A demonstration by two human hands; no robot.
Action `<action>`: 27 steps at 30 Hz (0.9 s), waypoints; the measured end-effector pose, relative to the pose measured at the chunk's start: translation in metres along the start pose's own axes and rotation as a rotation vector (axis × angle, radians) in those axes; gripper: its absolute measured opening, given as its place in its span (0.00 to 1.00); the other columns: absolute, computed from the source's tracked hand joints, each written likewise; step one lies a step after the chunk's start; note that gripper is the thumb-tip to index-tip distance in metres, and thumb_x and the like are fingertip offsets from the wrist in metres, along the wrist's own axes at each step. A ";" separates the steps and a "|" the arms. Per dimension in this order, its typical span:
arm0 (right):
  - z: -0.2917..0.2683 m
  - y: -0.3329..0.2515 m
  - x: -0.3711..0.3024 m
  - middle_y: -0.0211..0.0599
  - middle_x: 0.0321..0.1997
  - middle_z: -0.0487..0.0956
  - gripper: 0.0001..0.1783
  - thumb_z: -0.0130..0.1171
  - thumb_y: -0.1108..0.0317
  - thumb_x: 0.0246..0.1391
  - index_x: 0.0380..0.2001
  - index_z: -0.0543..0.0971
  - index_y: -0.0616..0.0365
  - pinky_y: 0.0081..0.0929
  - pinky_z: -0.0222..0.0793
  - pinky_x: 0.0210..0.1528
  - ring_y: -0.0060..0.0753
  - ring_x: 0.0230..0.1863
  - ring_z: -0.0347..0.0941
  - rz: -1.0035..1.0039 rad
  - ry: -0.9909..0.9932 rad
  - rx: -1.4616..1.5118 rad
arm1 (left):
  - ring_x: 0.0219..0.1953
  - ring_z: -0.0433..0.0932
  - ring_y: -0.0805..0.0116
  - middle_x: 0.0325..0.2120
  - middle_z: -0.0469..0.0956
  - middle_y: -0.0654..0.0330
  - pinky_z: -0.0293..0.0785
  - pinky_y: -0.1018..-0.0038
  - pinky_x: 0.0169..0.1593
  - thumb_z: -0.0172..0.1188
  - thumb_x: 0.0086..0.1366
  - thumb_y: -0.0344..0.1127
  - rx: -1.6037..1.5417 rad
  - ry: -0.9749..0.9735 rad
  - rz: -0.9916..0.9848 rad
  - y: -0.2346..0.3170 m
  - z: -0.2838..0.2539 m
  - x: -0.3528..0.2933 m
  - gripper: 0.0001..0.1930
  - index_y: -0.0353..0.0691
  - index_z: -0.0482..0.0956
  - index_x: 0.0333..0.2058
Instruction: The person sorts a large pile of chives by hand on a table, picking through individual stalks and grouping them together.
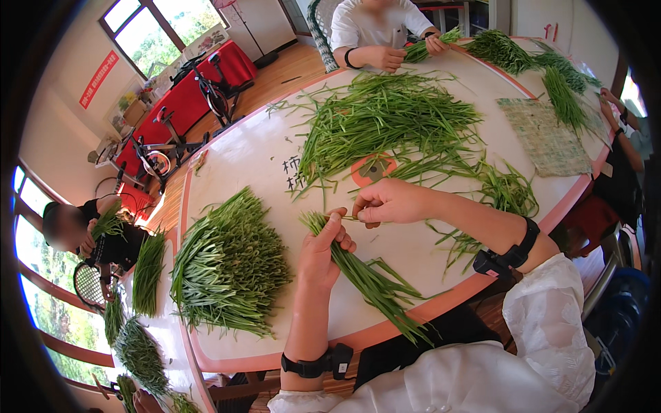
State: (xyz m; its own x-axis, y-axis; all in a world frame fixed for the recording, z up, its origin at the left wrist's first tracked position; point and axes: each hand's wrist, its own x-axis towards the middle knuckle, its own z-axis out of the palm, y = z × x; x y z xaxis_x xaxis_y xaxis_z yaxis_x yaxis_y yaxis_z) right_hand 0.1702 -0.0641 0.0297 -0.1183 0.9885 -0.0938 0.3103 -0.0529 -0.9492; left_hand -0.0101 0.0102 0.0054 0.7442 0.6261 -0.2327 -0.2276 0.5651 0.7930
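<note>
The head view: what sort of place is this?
Perhaps a community activity room: what look like exercise bikes stand beside a red-draped table, and green stalks lie heaped on a pale table.

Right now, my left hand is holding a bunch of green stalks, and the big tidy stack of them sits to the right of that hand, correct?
Not quite: the big tidy stack sits to the left of your left hand, as the head view shows. That hand is indeed holding a bunch of green stalks.
</note>
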 end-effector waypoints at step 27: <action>0.028 0.008 -0.033 0.32 0.23 0.75 0.11 0.60 0.61 0.45 0.26 0.77 0.58 0.30 0.65 0.37 0.35 0.28 0.70 -0.350 0.472 -0.563 | 0.20 0.61 0.76 0.18 0.60 0.68 0.61 0.77 0.26 0.55 0.60 0.35 -0.019 0.066 0.029 0.003 0.001 -0.003 0.13 0.32 0.70 0.40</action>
State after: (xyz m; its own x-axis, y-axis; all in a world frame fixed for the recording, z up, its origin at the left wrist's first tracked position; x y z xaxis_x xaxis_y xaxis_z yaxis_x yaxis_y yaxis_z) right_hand 0.1500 -0.1015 0.0163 0.0748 0.8968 0.4360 0.7716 0.2249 -0.5950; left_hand -0.0123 0.0090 0.0092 0.6943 0.6761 -0.2465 -0.2612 0.5559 0.7891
